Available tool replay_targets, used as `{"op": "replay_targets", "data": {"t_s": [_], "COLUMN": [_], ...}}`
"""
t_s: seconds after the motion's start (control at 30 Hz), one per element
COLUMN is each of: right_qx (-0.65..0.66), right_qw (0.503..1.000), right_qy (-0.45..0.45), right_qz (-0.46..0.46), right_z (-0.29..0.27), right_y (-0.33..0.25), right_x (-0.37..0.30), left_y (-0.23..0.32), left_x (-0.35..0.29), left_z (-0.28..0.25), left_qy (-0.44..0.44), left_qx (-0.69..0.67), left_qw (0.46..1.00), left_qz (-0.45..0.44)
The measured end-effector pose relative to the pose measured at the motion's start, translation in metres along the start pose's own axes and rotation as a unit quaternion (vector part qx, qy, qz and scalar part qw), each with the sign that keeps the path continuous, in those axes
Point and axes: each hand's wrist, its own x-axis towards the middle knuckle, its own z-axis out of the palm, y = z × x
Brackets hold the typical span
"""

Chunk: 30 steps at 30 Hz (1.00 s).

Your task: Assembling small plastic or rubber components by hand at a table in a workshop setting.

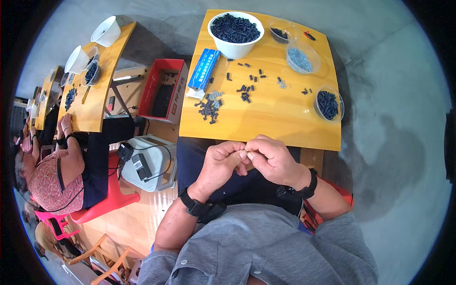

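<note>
My left hand point(221, 164) and my right hand point(275, 160) meet just off the near edge of the wooden table point(275, 126), above my lap. Both are closed, thumbs and fingertips pinched together at one spot. Whatever lies between them is hidden or too small to name. On the tabletop beyond, small black cylindrical parts point(245, 89) are scattered. Left of these, dark pieces mixed with small metal ones form a loose pile point(209, 108). A few silvery pieces point(282, 84) lie right of the middle.
A white bucket point(236, 49) heaped with black parts stands at the back, beside a blue box point(204, 70). Clear tubs hold silvery pieces point(300, 60) and black parts point(327, 104). Left are a red crate point(151, 90), a grey stool point(161, 166) and a person point(59, 175) at another table.
</note>
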Motion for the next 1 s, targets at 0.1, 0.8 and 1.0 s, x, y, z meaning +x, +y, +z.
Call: {"op": "replay_targets", "data": {"t_s": [0.1, 0.8, 1.0], "right_qx": [0.014, -0.408, -0.387], "right_qw": [1.0, 0.911, 0.921], "right_qy": [-0.002, -0.051, -0.021], "right_qz": [-0.002, 0.031, 0.026], "right_z": [0.001, -0.016, -0.017], "right_y": [0.002, 0.135, 0.129], "right_x": [0.01, 0.122, 0.123], "left_y": [0.0, -0.003, -0.005], "left_x": [0.002, 0.01, 0.013], "left_z": [-0.004, -0.016, -0.022], "left_qy": [0.026, 0.041, 0.067], "left_qx": [0.017, -0.039, -0.04], "left_qw": [0.999, 0.996, 0.994], "left_qz": [0.006, 0.066, 0.07]}}
